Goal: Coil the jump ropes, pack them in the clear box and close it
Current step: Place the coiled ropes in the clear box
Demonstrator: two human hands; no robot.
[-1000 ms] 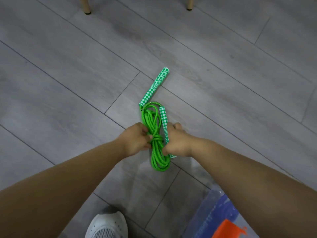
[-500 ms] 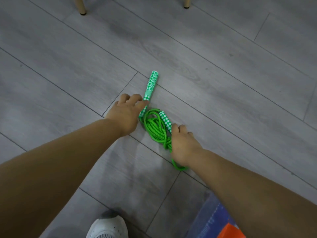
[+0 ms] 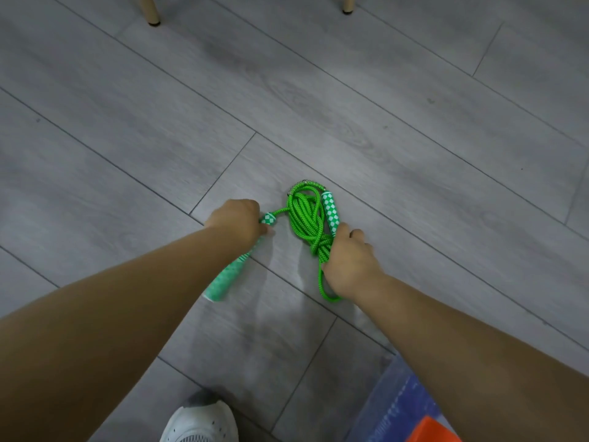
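Observation:
A green jump rope (image 3: 306,218) lies bundled and knotted on the grey floor. My left hand (image 3: 237,220) grips one green-and-white checked handle (image 3: 228,277), whose long end points back toward me under my forearm. My right hand (image 3: 349,260) holds the coiled bundle near its knot, together with the second checked handle (image 3: 330,212), which points away from me. A loop of rope sticks out beneath my right wrist. The clear box (image 3: 395,406) shows only as a corner at the bottom right, partly hidden by my right arm.
Something orange (image 3: 430,430) and blue sits inside the box corner. A white shoe (image 3: 200,422) is at the bottom edge. Two wooden furniture legs (image 3: 153,11) stand at the top of the view. Grey floor planks (image 3: 127,122) surround the rope.
My left hand has taken hold of the far handle and swung it round toward me. My right hand has stayed on the bundle.

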